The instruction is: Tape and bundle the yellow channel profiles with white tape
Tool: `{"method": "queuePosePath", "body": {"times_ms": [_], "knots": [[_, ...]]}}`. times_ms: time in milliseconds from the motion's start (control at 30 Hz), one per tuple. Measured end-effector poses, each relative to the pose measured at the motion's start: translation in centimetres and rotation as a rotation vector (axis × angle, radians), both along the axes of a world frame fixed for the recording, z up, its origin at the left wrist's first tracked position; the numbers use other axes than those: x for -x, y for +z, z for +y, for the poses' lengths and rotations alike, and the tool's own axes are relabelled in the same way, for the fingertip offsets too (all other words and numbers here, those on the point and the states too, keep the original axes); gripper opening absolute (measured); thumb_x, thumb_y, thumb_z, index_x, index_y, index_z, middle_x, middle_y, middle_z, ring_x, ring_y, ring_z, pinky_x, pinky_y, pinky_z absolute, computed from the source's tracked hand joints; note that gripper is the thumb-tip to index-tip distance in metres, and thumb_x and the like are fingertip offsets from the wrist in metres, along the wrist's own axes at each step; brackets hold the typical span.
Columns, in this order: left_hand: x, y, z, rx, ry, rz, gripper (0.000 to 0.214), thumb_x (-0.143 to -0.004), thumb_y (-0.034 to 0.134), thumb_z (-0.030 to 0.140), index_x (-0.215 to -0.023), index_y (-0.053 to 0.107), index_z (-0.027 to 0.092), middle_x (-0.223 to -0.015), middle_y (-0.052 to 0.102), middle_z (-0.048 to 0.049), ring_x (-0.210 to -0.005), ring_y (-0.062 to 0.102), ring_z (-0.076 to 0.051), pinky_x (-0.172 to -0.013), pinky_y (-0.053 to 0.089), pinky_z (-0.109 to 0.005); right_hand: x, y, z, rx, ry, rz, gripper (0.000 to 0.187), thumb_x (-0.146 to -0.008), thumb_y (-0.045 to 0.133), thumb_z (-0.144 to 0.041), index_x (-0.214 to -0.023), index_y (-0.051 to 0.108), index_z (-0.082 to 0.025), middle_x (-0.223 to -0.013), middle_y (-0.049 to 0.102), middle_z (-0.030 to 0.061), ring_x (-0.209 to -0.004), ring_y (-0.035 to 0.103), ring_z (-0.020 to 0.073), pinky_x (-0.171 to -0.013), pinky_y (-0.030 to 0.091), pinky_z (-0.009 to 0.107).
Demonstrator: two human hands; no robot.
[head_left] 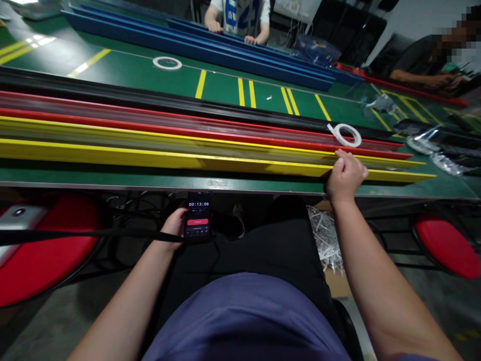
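My right hand (pixel 345 175) rests at the table's front edge, its curled fingers gripping the edge of a long yellow strip (pixel 161 155) near the strip's right end. A coil of white tape (pixel 347 135) lies just beyond that hand, on the red strip (pixel 210 131). Below the table, my left hand (pixel 175 223) holds a black phone (pixel 198 215) upright. Its screen shows a timer reading 00:13:06, and a black strap (pixel 90 234) runs left from the phone.
A green workbench (pixel 233 85) carries a black strip, blue strips and a second tape ring. A person stands at the far side, and a seated person works at right. Red stools stand on both sides, with a box of white plastic pieces below the table.
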State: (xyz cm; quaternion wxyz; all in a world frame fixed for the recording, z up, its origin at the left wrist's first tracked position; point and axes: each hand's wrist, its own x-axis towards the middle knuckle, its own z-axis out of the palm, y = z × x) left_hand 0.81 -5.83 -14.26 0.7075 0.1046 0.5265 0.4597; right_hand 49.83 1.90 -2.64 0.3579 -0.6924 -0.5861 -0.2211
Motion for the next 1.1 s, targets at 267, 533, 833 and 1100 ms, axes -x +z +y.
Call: {"method": "queuePosePath", "body": {"times_ms": [267,533,833,1100], "knots": [[-0.3,0.6,-0.1,0.036,0.000,0.012,0.045,-0.084,0.054,0.013,-0.126,0.068,0.009,-0.085,0.077,-0.0105,-0.071,0.077,-0.026,-0.067,0.067,-0.039,0.2,0.0,0.0,0.002,-0.014,-0.016,0.048,-0.103,0.036,-0.033,-0.125,0.076,-0.020,-0.131,0.073,0.0099,-0.132,0.063,0.0271,-0.116,0.037,0.051],[-0.3,0.6,-0.2,0.064,-0.002,-0.009,0.041,-0.086,0.056,0.016,-0.123,0.071,0.009,-0.085,0.078,-0.0115,-0.069,0.077,-0.026,-0.063,0.066,-0.037,0.2,0.0,0.0,0.020,-0.032,-0.031,0.049,-0.103,0.034,-0.033,-0.126,0.076,-0.020,-0.132,0.073,0.0111,-0.131,0.064,0.0270,-0.117,0.037,0.051],[0.1,-0.4,-0.5,0.059,-0.027,-0.031,0.041,-0.084,0.058,0.019,-0.121,0.071,0.007,-0.088,0.079,-0.0148,-0.077,0.079,-0.030,-0.068,0.068,-0.041,0.1,0.0,0.1,0.018,-0.017,-0.003,0.048,-0.102,0.035,-0.035,-0.126,0.075,-0.021,-0.132,0.073,0.0090,-0.132,0.062,0.0272,-0.117,0.034,0.051],[0.4,0.4,-1.1,0.045,-0.056,-0.086,0.046,-0.086,0.057,0.022,-0.126,0.070,0.006,-0.094,0.080,-0.0176,-0.079,0.080,-0.032,-0.069,0.068,-0.044,0.3,0.5,-0.3,0.102,0.006,0.050,0.051,-0.103,0.032,-0.038,-0.130,0.071,-0.022,-0.138,0.069,0.0119,-0.135,0.057,0.0311,-0.120,0.029,0.052]]}}
